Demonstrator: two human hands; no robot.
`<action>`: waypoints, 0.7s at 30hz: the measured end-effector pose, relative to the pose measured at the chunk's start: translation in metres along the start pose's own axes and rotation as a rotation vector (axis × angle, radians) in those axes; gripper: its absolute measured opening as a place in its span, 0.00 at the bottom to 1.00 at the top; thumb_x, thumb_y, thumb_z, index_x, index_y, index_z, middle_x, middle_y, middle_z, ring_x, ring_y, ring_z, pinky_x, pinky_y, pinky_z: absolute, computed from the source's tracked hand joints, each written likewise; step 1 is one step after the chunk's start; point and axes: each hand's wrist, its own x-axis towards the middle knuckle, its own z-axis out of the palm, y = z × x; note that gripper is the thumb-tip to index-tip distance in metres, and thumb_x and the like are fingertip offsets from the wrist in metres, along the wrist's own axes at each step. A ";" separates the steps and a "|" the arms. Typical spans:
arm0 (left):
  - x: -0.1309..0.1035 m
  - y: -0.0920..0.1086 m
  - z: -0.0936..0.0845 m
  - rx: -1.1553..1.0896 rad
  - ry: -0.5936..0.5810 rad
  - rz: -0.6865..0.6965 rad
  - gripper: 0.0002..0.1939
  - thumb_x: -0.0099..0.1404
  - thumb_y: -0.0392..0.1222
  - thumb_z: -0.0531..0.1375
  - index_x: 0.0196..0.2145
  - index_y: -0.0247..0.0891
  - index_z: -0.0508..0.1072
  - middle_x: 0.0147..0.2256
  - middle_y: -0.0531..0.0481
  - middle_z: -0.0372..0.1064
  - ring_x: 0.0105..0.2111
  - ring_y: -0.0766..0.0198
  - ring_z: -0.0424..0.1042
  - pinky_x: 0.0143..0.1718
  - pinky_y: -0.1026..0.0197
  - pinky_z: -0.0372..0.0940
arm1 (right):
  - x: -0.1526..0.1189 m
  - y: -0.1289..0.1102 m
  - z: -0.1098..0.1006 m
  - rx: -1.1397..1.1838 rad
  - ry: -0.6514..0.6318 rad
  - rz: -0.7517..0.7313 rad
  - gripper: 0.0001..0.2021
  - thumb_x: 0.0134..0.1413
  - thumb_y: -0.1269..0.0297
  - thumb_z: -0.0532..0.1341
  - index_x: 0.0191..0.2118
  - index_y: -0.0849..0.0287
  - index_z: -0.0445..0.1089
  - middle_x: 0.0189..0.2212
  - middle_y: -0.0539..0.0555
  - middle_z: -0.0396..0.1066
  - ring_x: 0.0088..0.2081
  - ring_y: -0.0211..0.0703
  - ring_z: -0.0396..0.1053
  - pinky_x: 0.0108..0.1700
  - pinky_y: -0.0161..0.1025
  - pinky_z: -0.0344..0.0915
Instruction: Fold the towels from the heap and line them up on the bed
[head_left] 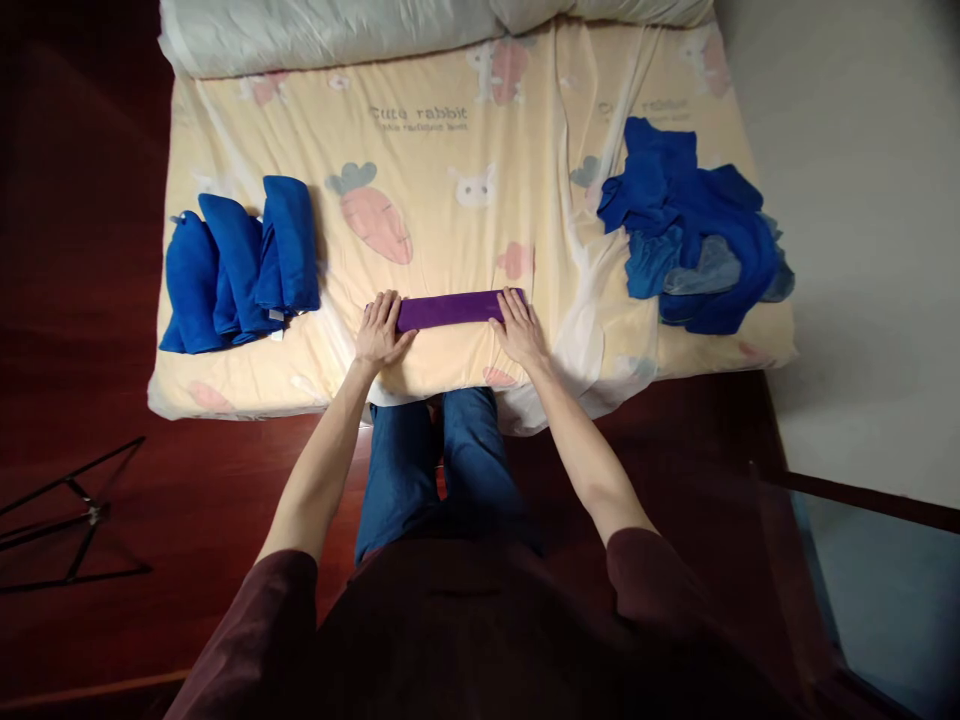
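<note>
A purple cloth [450, 309], folded into a long narrow strip, lies crosswise near the front of the bed. My left hand [382, 332] rests flat on its left end, fingers stretched out and thumb angled inward. On the right end lies my right hand [517, 330], palm down with the fingers extended. Both palms press on the cloth rather than wrap round it, and they cover its two ends. Several rolled or folded blue cloths [289, 245] lie side by side to the left. A loose, crumpled heap of blue cloths [697, 230] sits to the right.
The bed has a yellow sheet [450, 230] printed with carrots and rabbits, wrinkled on the right. A pale rolled quilt [337, 35] lies along its far edge. A white wall [840, 250] stands at the right. Black tripod legs [91, 515] stand on the dark red floor at left.
</note>
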 end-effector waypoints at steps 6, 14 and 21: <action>0.034 -0.018 -0.021 0.048 -0.160 -0.008 0.35 0.73 0.62 0.53 0.65 0.32 0.71 0.63 0.33 0.68 0.65 0.41 0.64 0.69 0.42 0.53 | -0.015 0.005 -0.006 0.228 0.319 0.368 0.28 0.68 0.53 0.58 0.67 0.63 0.62 0.69 0.68 0.60 0.73 0.59 0.55 0.74 0.63 0.53; 0.113 -0.014 -0.071 0.336 -0.829 -0.098 0.29 0.60 0.58 0.67 0.53 0.37 0.80 0.44 0.41 0.79 0.45 0.49 0.76 0.48 0.57 0.67 | 0.010 -0.012 -0.019 1.121 0.328 1.053 0.17 0.56 0.53 0.72 0.39 0.61 0.71 0.29 0.52 0.75 0.33 0.40 0.79 0.38 0.34 0.79; 0.121 -0.005 -0.068 0.286 -0.931 -0.180 0.30 0.50 0.56 0.70 0.47 0.37 0.82 0.40 0.43 0.78 0.41 0.50 0.76 0.41 0.58 0.67 | 0.058 -0.025 -0.033 1.028 0.314 1.124 0.11 0.53 0.66 0.74 0.36 0.63 0.73 0.25 0.49 0.74 0.28 0.37 0.75 0.35 0.35 0.78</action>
